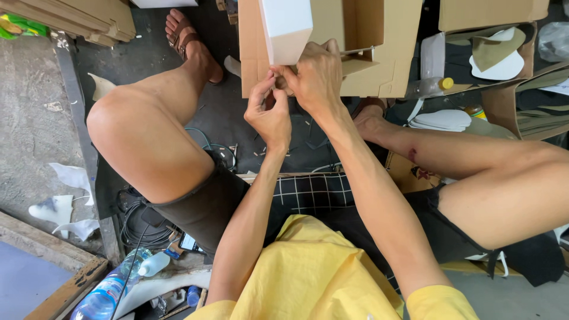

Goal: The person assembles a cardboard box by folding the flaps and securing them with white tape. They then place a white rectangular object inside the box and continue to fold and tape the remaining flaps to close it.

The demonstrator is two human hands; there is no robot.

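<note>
A white box point(286, 28) was held up between the knees, pinched at its lower edge by both hands. The right hand point(317, 77) was closed on the bottom corner; the left hand point(269, 112) was curled just below it, fingertips pressed to the same edge. What was being worked between the fingers could not be made out. An open cardboard carton point(379, 47) stood behind on the floor point(35, 118). Judged from this, the box was unfinished and not yet put into the carton.
</note>
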